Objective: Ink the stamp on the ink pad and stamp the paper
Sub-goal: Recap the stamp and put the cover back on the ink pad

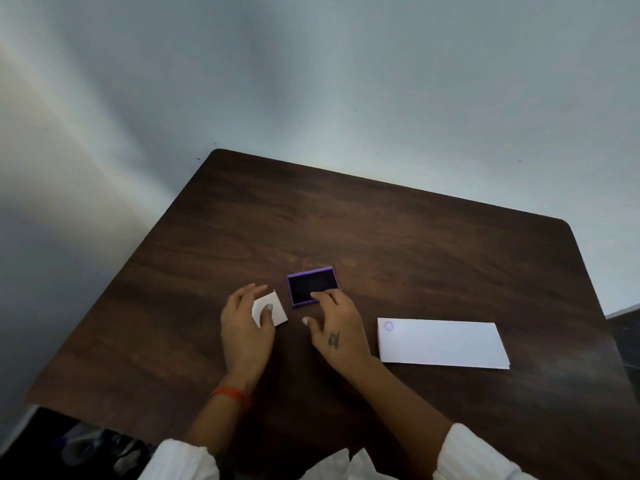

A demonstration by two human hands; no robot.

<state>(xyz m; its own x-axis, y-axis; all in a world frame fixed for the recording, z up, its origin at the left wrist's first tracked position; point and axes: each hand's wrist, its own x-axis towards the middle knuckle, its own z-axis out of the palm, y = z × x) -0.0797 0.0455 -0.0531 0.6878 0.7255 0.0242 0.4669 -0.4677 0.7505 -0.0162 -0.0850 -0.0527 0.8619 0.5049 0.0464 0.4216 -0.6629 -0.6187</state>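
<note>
A small purple ink pad [311, 284] lies uncovered on the dark wooden table [381, 237], its dark pad facing up. My left hand [244, 327] grips a small white square piece [273, 311] just left of the pad, thumb pressed on a round mark on its face. I cannot tell whether this piece is the stamp or the pad's lid. My right hand [334, 327] rests its fingertips on the pad's near edge, thumb spread apart and holding nothing. A white folded paper [443, 342] lies to the right, with a faint round purple print [389, 326] in its top left corner.
The table's left edge runs diagonally close to my left forearm, and a grey wall stands behind the far edge. White sleeves cover both of my forearms at the bottom. Dark clutter shows below the table at bottom left.
</note>
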